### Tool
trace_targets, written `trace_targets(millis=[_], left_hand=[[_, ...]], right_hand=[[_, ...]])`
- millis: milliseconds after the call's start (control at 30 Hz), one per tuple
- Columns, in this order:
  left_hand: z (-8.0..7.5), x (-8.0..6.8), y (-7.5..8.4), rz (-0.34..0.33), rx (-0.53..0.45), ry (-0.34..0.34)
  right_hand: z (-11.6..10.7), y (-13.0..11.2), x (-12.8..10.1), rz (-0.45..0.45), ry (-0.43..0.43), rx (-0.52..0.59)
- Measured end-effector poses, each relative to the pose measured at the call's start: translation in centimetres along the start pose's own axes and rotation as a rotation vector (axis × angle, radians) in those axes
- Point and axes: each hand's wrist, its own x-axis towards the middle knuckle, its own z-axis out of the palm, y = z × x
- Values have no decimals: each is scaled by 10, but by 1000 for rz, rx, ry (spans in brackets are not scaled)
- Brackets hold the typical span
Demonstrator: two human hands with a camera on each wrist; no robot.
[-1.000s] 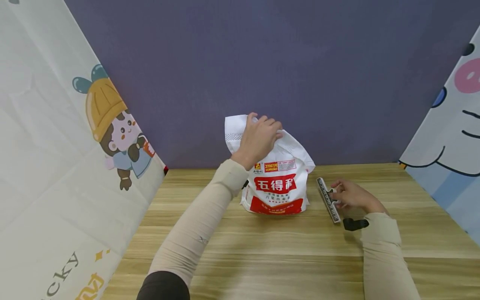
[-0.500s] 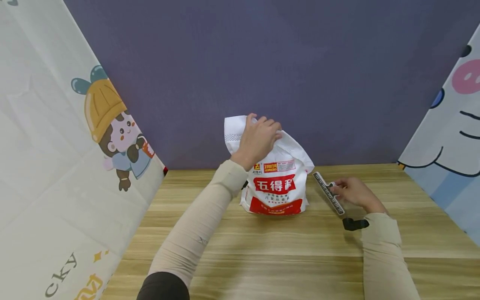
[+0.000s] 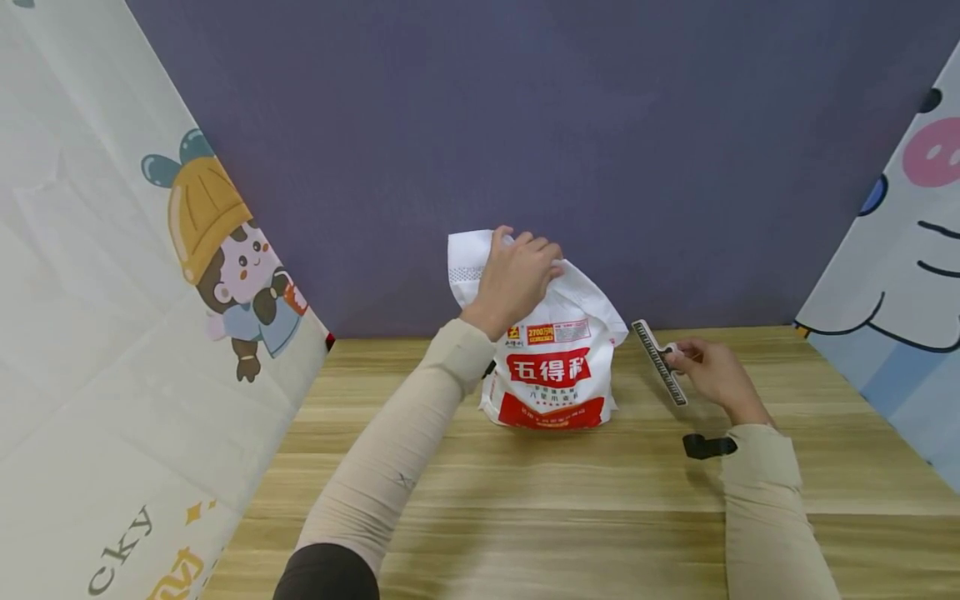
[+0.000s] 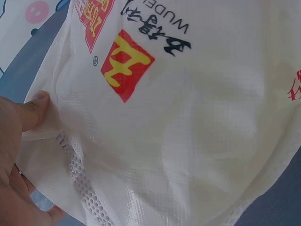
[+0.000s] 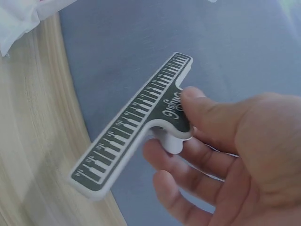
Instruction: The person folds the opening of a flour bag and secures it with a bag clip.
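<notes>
L hand (image 3: 517, 279) is gripping the gathered top of the white flour bag (image 3: 555, 375), fingers curled round the bunched neck w/ thumb pressing in, prob. keeping the mouth closed and the bag upright at the back-centre of the wooden table (image 3: 525, 500). R hand (image 3: 712, 371) is pinching the piano-key bag clip (image 3: 658, 361) by its handle, thumb on top, fingers under, holding it off the table just beside the bag. Clip jaws: can't tell if open.

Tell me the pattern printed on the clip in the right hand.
Piano keys, white on dark green, on the clip; clearest in the right wrist view.
</notes>
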Motion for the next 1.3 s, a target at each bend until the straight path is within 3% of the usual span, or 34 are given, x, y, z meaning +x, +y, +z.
trace_targets(millis=[433,733,1133,1300], left_hand=[[2,-3,-2,2,-7,12],[3,-1,-4,15,-9,48],[2,0,-3,8,-18,29],[1,0,-1,1,-14,12]], right_hand=[[3,-10,-3,-57,252,5],[1,-19,-3,-44,331,39],[-3,-31,-4,-102,417,37],[-4,-36,-6,-93,409,42]])
